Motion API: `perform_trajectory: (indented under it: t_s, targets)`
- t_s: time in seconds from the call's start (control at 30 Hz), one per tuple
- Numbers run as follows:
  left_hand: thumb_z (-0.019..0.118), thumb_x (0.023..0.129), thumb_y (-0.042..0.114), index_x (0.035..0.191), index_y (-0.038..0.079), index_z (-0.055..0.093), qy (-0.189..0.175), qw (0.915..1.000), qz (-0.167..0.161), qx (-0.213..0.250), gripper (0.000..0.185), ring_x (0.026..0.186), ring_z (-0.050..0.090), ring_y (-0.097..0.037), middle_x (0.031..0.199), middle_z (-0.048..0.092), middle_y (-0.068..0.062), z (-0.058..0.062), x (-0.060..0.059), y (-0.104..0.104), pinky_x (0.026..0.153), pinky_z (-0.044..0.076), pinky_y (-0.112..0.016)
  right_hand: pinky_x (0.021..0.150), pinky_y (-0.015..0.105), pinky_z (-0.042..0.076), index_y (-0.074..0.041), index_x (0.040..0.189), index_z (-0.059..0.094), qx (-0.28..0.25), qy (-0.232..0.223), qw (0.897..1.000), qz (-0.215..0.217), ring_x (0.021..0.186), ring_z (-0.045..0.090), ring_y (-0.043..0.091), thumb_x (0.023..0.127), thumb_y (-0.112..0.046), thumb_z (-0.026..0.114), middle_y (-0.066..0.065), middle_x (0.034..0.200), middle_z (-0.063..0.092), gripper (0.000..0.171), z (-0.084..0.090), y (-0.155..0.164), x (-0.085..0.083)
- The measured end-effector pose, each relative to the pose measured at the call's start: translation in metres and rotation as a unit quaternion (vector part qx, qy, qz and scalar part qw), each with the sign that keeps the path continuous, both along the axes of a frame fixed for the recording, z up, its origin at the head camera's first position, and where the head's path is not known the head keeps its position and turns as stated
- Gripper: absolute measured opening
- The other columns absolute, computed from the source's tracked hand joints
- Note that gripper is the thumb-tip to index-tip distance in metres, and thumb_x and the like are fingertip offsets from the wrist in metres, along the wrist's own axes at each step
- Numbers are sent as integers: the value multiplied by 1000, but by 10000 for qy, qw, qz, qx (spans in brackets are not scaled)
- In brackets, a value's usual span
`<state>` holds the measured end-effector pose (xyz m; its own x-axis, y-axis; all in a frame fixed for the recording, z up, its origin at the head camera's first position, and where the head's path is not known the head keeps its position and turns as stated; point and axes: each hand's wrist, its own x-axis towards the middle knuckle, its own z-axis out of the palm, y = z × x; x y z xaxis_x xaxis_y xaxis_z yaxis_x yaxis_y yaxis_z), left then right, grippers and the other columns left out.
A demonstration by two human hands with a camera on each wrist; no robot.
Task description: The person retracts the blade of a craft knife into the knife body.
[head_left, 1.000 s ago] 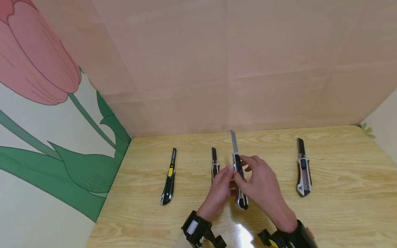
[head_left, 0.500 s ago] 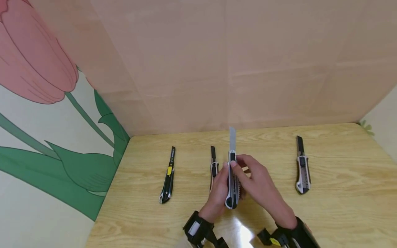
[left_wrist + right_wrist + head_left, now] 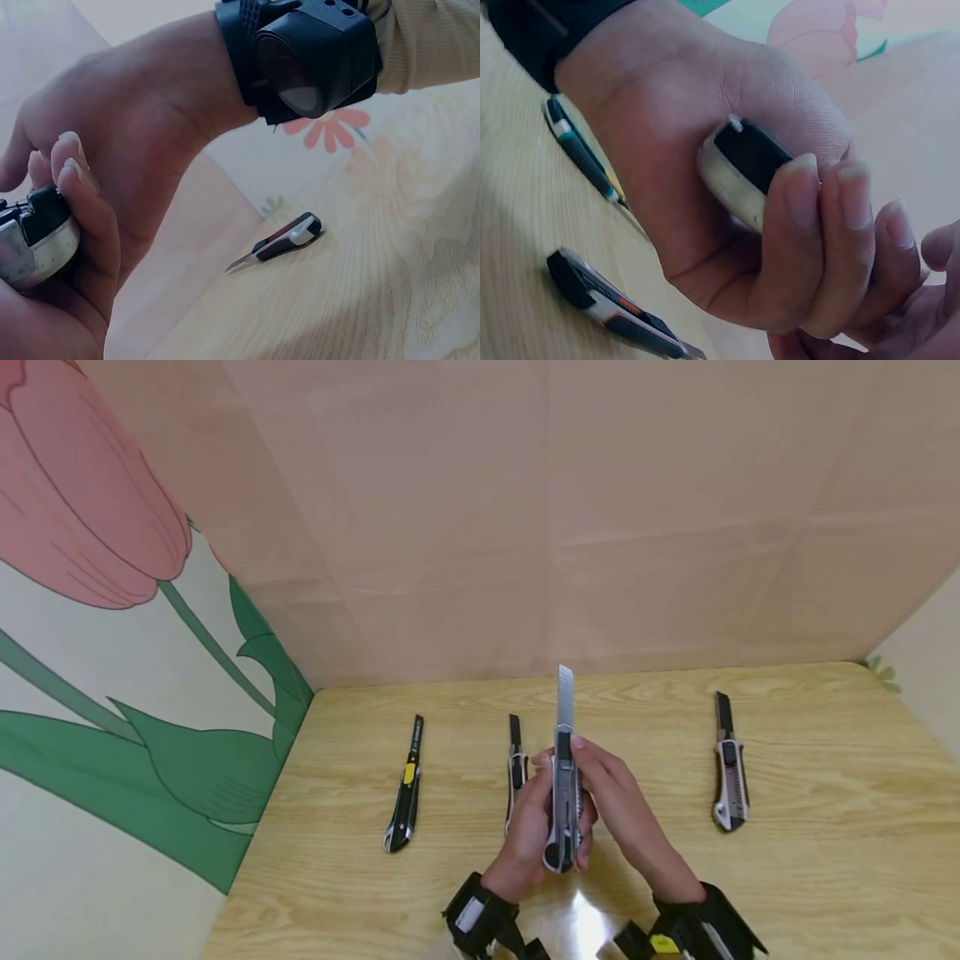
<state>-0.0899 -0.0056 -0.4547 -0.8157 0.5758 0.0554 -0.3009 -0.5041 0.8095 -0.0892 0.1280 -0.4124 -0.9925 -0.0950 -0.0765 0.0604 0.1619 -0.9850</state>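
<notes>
In the head view a silver-and-black utility knife is held upright over the table, its blade extended toward the back. My left hand grips the knife's handle, fingers wrapped round it, as the right wrist view also shows with the black handle end sticking out of the fist. My right hand pinches the upper handle by the slider, its thumb along the right side; its other fingers are mostly hidden. In the left wrist view only the handle's rear end shows.
On the wooden table lie three more utility knives: a black one with a yellow slider at left, one partly behind my left hand, and a silver-and-black one at right. A pink-beige sheet rises behind the table.
The knife has turned its slider face toward the head camera and moved slightly left. My right thumb has shifted from the slider face to the knife's right side, higher up.
</notes>
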Motion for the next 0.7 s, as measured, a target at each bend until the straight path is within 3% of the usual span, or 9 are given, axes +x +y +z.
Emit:
perform_trajectory:
  t_s: [0.1, 0.27, 0.47, 0.7]
  targets:
    - [18, 111, 55, 113, 13, 56, 75, 9999, 98, -26, 57, 43, 54, -11, 69, 53, 0, 1, 1, 1, 39, 48, -25, 94, 23, 47, -3, 124, 69, -488, -239, 9985, 76, 104, 59, 21, 110, -52, 36, 12, 115, 66, 61, -3, -4, -1]
    - [21, 111, 56, 114, 13, 56, 49, 9996, 261, -116, 56, 42, 55, -12, 68, 55, 0, 2, 3, 2, 38, 48, -26, 83, 27, 54, 2, 120, 67, -1079, -278, 9938, -62, 97, 63, 21, 110, -52, 38, 14, 111, 68, 62, -7, -13, 1]
    - [22, 111, 55, 120, 17, 53, 116, 9996, 256, -101, 50, 42, 54, -12, 68, 54, 1, 2, 4, 3, 37, 47, -25, 75, 30, 56, 1, 114, 66, -954, -90, 9952, -204, 90, 65, 23, 110, -50, 40, 12, 103, 69, 58, -7, -14, 3]
    - [21, 112, 51, 119, 17, 53, 92, 9997, 242, -51, 47, 41, 54, -13, 68, 54, -1, -1, 4, 3, 38, 48, -27, 79, 30, 56, 1, 113, 66, -797, 58, 9968, -23, 90, 66, 24, 112, -46, 38, 15, 103, 69, 55, -7, -11, 3]
